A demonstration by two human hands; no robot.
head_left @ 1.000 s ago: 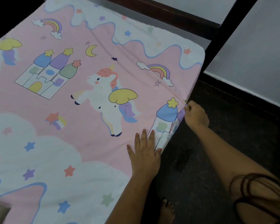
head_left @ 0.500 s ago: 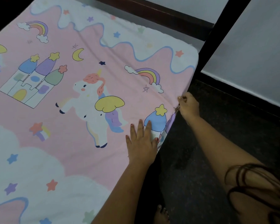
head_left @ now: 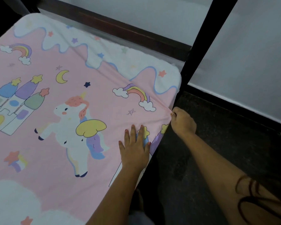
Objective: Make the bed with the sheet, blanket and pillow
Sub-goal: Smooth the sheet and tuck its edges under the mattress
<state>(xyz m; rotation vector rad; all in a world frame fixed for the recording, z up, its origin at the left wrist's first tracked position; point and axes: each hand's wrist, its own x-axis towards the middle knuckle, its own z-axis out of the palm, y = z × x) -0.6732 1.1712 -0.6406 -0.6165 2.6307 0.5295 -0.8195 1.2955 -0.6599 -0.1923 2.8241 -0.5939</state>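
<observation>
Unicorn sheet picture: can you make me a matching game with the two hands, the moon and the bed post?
Things:
1. left hand
2. right hand
3. crescent moon
4. bed post

What fits:
a. pinches the edge of the sheet
b. black
c. yellow
d. lies flat on top of the sheet

Pairs: 1-d, 2-a, 3-c, 4-b

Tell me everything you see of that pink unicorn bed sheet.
The pink bed sheet, soft cotton by its look, is printed with a winged unicorn, castles, rainbows, stars, a moon and white cloud borders. It lies spread over the bed, wrapping the rounded far corner. Creases fan toward the right edge, where the right hand pinches it; the left hand presses flat beside.
</observation>
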